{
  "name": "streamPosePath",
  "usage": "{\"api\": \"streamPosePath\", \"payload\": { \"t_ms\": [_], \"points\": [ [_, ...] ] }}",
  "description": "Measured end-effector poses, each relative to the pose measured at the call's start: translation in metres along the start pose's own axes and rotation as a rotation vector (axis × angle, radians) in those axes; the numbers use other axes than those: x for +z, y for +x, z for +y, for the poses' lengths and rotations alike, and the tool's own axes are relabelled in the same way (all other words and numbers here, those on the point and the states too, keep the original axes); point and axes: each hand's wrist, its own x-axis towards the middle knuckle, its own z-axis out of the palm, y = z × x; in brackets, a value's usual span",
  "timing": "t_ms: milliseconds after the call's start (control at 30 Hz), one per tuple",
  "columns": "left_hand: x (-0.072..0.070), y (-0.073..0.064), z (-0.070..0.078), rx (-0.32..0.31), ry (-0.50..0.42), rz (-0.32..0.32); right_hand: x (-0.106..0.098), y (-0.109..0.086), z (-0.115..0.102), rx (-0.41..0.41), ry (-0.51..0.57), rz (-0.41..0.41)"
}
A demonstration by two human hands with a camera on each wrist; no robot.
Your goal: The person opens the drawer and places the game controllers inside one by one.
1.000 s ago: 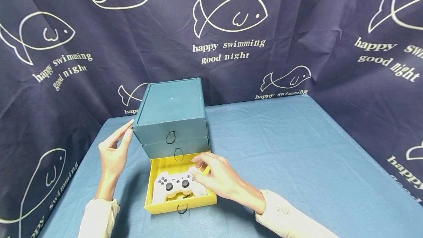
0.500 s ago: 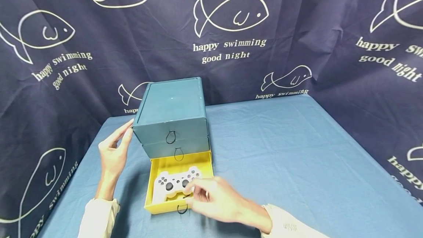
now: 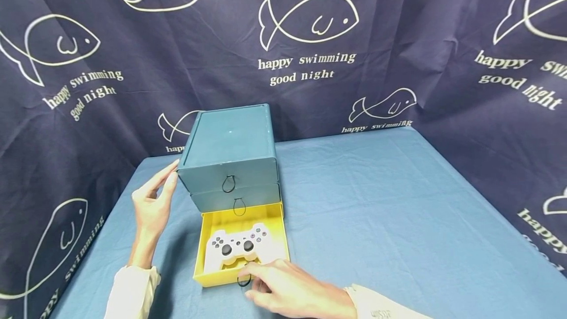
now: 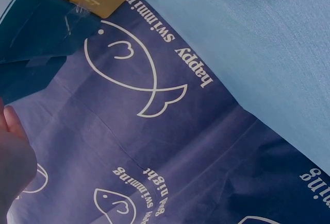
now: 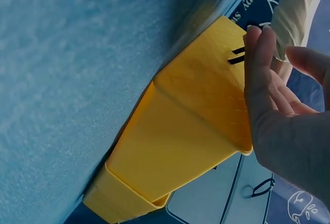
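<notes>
My left hand (image 3: 152,206) touches the left front corner of the teal drawer unit (image 3: 230,137), fingers fairly straight. The bottom yellow drawer (image 3: 219,278) is pulled out. Inside it lies a white game controller (image 3: 238,241) with two black sticks. My right hand (image 3: 294,289) is at the drawer's front, its fingertips by the black loop pull (image 3: 243,286). In the right wrist view, the fingers extend along the yellow drawer front (image 5: 201,69) with the thumb apart from them. The left wrist view shows only part of the left hand (image 4: 15,162).
Two closed teal drawers with black loops, the upper one's front (image 3: 204,178) included, sit above the yellow one. A blue cloth (image 3: 376,210) covers the table. A dark blue curtain (image 3: 230,63) with white fish hangs behind and at both sides.
My right hand has come from above the controller's right side, back over the drawer's front edge to the loop pull. The left hand, controller and drawer stay put.
</notes>
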Motion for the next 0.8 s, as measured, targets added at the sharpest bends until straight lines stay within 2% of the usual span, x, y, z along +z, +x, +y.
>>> {"api": "streamPosePath", "payload": {
  "t_ms": [133,367,500,800],
  "points": [
    [0.0001,0.0001,-0.0002,0.005,-0.008,-0.001,0.0023,0.0022,0.0013,-0.047,-0.066,0.044],
    [0.0007,0.0011,0.0006,-0.008,-0.004,-0.003,0.0041,0.0052,0.0010,0.020,-0.004,-0.019],
    [0.0005,0.0011,0.0008,-0.016,0.001,-0.002,0.0068,0.0066,0.0015,-0.001,-0.019,-0.006],
    [-0.0006,-0.0005,0.0016,-0.033,0.002,-0.007,0.0099,0.0095,0.0010,-0.028,-0.097,-0.030]
  ]
}}
